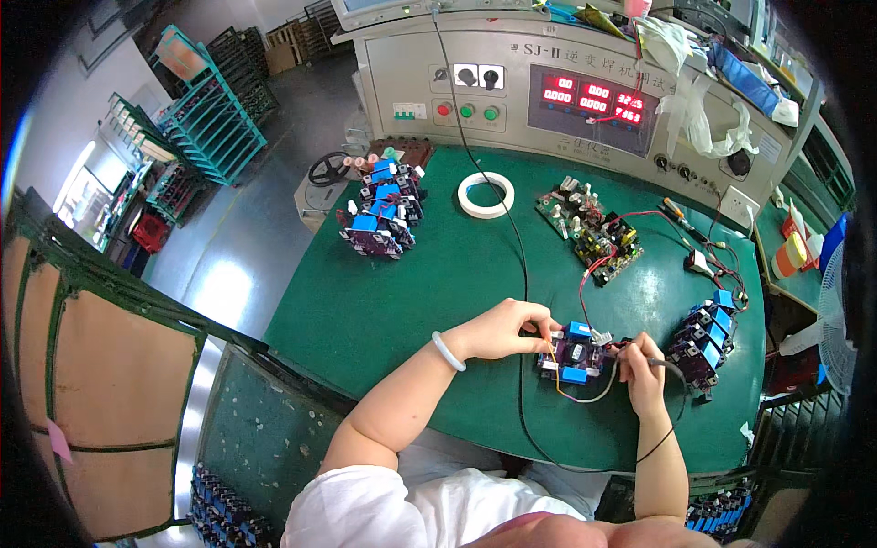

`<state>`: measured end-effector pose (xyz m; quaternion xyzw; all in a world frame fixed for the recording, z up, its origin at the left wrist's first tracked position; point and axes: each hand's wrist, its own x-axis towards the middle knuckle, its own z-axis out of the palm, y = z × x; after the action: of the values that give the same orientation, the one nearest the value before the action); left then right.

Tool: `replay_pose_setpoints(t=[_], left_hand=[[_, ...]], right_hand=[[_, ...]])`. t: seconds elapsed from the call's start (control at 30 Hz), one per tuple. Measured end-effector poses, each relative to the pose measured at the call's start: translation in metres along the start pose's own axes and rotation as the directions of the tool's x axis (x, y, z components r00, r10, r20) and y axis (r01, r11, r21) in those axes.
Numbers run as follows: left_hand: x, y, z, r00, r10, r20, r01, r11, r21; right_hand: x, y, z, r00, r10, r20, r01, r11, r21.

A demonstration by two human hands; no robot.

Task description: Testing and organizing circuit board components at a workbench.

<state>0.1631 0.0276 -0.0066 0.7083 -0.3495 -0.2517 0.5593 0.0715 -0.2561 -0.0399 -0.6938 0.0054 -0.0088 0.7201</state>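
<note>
Item: one small dark circuit board (575, 353) with two blue block components, on the green tabletop (438, 301) near its front edge, between the two hands.

Hands: left hand (501, 331), thumb and fingers pinched together on a thin yellow lead (554, 367) at the board's left edge; right hand (644, 363), fingers closed on a grey cable (671, 367) at the right edge, tip hidden.

Markings: board bears a small central label, print too small to read. Grey test console (402, 64) behind carries a large line of lettering, smaller lettering below, and a display (592, 108) lit with red digits.

Orientation: board lies flat, component side up; its blue blocks sit one at the far edge, one at the near edge. Long axis cannot be told, outline being nearly square.

Containers: orange-and-white cup (789, 258) at far right, contents not visible; blue tray (742, 80) on the console; white plastic bag (703, 119) hanging from the console front.

Also on the tabletop: blue-and-black modules grouped at left (382, 208) and at right (705, 340); one larger populated board (592, 228); one white tape roll (486, 212).
</note>
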Motion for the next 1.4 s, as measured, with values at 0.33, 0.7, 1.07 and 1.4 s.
replay_pose_setpoints(t=[0.33, 0.7, 1.07, 1.4], left_hand=[[-0.002, 0.003, 0.001, 1.000, -0.001, -0.007, 0.001, 1.000, 0.009], [0.003, -0.006, 0.001, 0.978, 0.191, -0.079, -0.166, 0.952, 0.256], [-0.004, 0.014, 0.003, 0.988, -0.096, -0.123, 0.110, 0.988, 0.112], [-0.007, 0.013, 0.002, 0.989, -0.090, -0.116, 0.101, 0.991, 0.091]], right_hand=[[-0.003, -0.004, 0.007, 0.998, -0.062, 0.028, 0.067, 0.979, -0.192], [-0.015, -0.024, 0.018, 0.998, -0.012, -0.069, 0.010, 0.999, -0.036], [-0.015, -0.048, 0.071, 0.997, -0.056, 0.050, 0.063, 0.986, -0.157], [0.003, -0.032, 0.086, 0.983, -0.174, 0.063, 0.184, 0.899, -0.398]])
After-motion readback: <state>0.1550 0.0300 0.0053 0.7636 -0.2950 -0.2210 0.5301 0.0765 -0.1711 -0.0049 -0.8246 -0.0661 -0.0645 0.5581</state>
